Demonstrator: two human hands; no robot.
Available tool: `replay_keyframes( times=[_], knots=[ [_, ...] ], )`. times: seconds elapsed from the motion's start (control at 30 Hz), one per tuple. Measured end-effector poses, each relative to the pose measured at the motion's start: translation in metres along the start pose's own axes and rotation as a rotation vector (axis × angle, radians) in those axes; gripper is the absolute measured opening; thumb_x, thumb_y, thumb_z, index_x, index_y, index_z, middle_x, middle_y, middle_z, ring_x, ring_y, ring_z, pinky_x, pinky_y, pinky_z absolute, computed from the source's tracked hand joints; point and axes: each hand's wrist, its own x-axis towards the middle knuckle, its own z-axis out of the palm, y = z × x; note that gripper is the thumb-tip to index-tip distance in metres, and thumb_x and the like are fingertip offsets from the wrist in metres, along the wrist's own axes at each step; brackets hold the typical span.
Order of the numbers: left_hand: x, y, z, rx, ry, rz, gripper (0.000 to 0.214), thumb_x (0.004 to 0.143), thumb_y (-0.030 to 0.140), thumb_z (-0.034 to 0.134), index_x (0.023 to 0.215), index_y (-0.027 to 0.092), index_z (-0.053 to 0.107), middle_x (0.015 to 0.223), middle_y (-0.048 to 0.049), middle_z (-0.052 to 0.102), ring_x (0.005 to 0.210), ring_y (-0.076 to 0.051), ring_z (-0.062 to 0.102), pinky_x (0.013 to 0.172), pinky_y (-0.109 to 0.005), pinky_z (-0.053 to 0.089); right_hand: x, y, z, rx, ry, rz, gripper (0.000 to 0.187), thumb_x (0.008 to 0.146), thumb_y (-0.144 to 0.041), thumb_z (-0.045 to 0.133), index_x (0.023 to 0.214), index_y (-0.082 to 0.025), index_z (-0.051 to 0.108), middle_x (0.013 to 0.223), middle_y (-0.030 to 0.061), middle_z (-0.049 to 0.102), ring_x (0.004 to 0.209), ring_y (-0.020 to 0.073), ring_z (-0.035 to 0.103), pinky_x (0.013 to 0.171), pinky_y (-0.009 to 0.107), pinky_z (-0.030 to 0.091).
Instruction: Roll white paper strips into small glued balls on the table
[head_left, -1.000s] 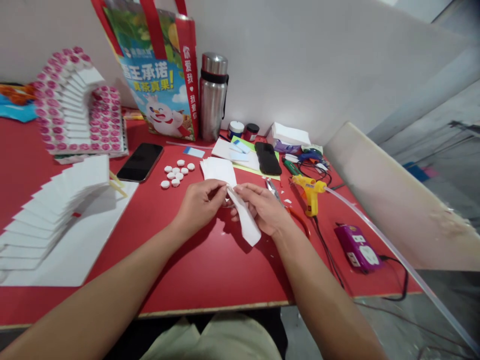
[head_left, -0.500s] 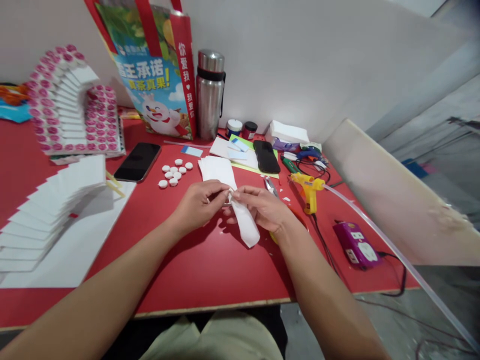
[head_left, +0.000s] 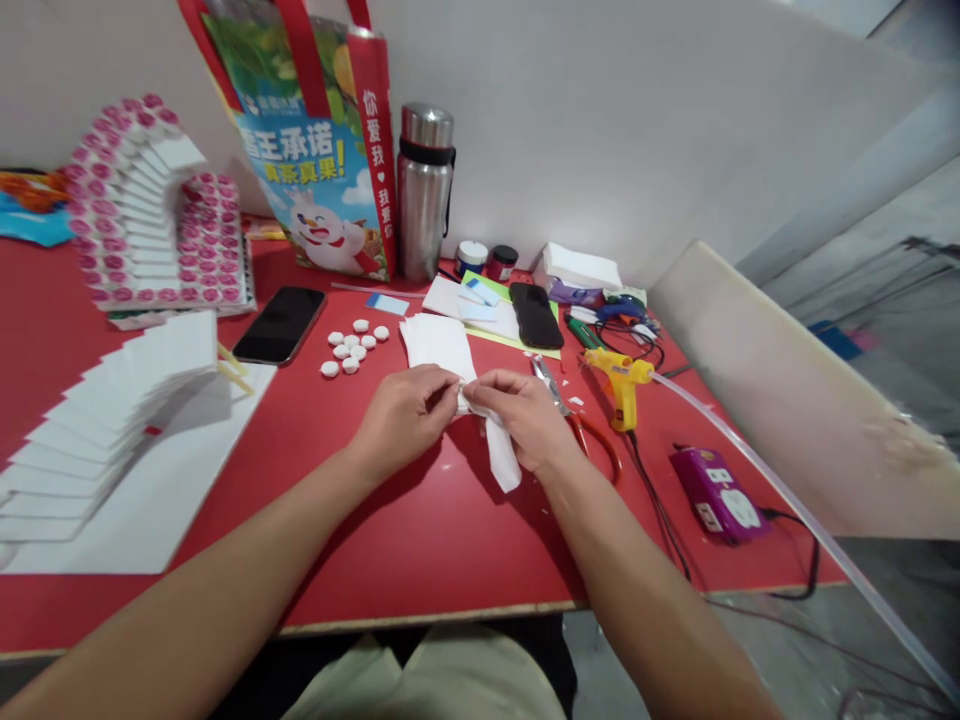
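One newly turned strip (head_left: 502, 455), two hands (head_left: 409, 412) (head_left: 534, 425)

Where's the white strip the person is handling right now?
The white strip is near the centre of the head view, held in the fingers of the left hand and right hand, nearer the person than the white sheets.
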Motion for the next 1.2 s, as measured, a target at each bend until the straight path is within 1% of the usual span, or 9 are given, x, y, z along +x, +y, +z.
replay_keyframes(
  times=[0.1,0.23,0.43,0.6,0.7,0.83,0.93,1.07,1.2],
  knots=[
    [-0.002,0.003,0.002,0.229,-0.015,0.107,0.023,0.099,0.02,0.051,0.089,0.013,0.07,0.083,-0.0086,0.073,0.072,-0.018,0.065,0.065,-0.029,0.045,-0.001,0.005,0.006,-0.162,0.107,-0.175,0.011,0.071,-0.023,0.074,0.063,-0.017,0.068,0.057,-0.0044,0.06,0.056,0.009,0.051,0.054,0.022,0.038],
    [-0.003,0.004,0.002,0.534,-0.035,0.227,0.028,0.102,0.02,0.045,0.092,0.01,0.07,0.081,-0.0113,0.072,0.065,-0.02,0.065,0.058,-0.031,0.043,-0.004,0.007,0.007,-0.387,0.134,-0.329,0.012,0.078,-0.028,0.071,0.072,-0.017,0.072,0.066,-0.0012,0.067,0.064,0.0132,0.056,0.06,0.025,0.041],
    [-0.004,-0.001,0.0,0.635,-0.072,0.3,0.025,0.098,0.009,0.049,0.114,0.005,0.067,0.088,-0.0131,0.074,0.07,-0.024,0.069,0.056,-0.033,0.049,-0.005,0.007,0.002,-0.489,0.101,-0.372,0.018,0.084,-0.034,0.069,0.078,-0.018,0.076,0.072,0.0025,0.072,0.068,0.0162,0.061,0.063,0.028,0.043],
    [-0.004,-0.003,0.001,0.383,-0.048,0.264,0.033,0.097,0.009,0.048,0.123,0.004,0.067,0.103,-0.0177,0.077,0.083,-0.026,0.075,0.068,-0.037,0.058,-0.002,0.008,-0.002,-0.476,0.082,-0.395,0.017,0.085,-0.032,0.069,0.08,-0.017,0.075,0.074,0.0026,0.073,0.07,0.0164,0.062,0.064,0.028,0.044],
    [-0.002,-0.004,0.003,-0.005,-0.003,0.094,0.027,0.099,0.018,0.052,0.112,0.013,0.075,0.104,-0.0135,0.079,0.091,-0.025,0.076,0.079,-0.036,0.06,-0.002,0.005,-0.004,-0.534,0.079,-0.471,0.015,0.086,-0.029,0.067,0.083,-0.017,0.076,0.078,0.0029,0.074,0.072,0.0165,0.063,0.066,0.028,0.045],
    [0.002,-0.007,0.002,-0.491,-0.026,-0.192,0.022,0.095,0.03,0.064,0.103,0.017,0.079,0.098,-0.0085,0.078,0.083,-0.021,0.076,0.074,-0.033,0.062,-0.002,0.0,-0.005,-0.664,0.06,-0.625,0.012,0.088,-0.024,0.065,0.083,-0.017,0.075,0.078,0.0028,0.073,0.071,0.0153,0.062,0.068,0.027,0.045],
    [0.004,-0.006,0.0,-0.457,-0.042,-0.163,0.02,0.093,0.027,0.065,0.1,0.017,0.08,0.093,-0.0079,0.076,0.08,-0.019,0.073,0.072,-0.031,0.059,-0.003,-0.002,-0.005,-0.736,0.043,-0.692,0.013,0.089,-0.023,0.066,0.082,-0.018,0.075,0.077,0.0031,0.071,0.072,0.0153,0.062,0.068,0.027,0.045],
    [0.005,-0.005,-0.001,-0.25,-0.009,-0.034,0.021,0.095,0.021,0.06,0.101,0.018,0.08,0.092,-0.0078,0.075,0.086,-0.019,0.069,0.079,-0.032,0.054,-0.003,-0.007,-0.01,-0.642,0.002,-0.538,0.015,0.087,-0.029,0.07,0.081,-0.017,0.077,0.077,0.0038,0.073,0.071,0.016,0.063,0.068,0.028,0.046],
    [0.004,-0.005,0.0,-0.407,0.022,-0.136,0.02,0.096,0.028,0.061,0.101,0.018,0.077,0.096,-0.0063,0.072,0.087,-0.019,0.07,0.079,-0.033,0.057,0.001,-0.014,-0.025,-0.225,-0.066,-0.043,0.041,0.093,-0.05,0.064,0.08,-0.014,0.076,0.075,0.0084,0.074,0.064,0.0179,0.065,0.062,0.029,0.05]
  ],
)
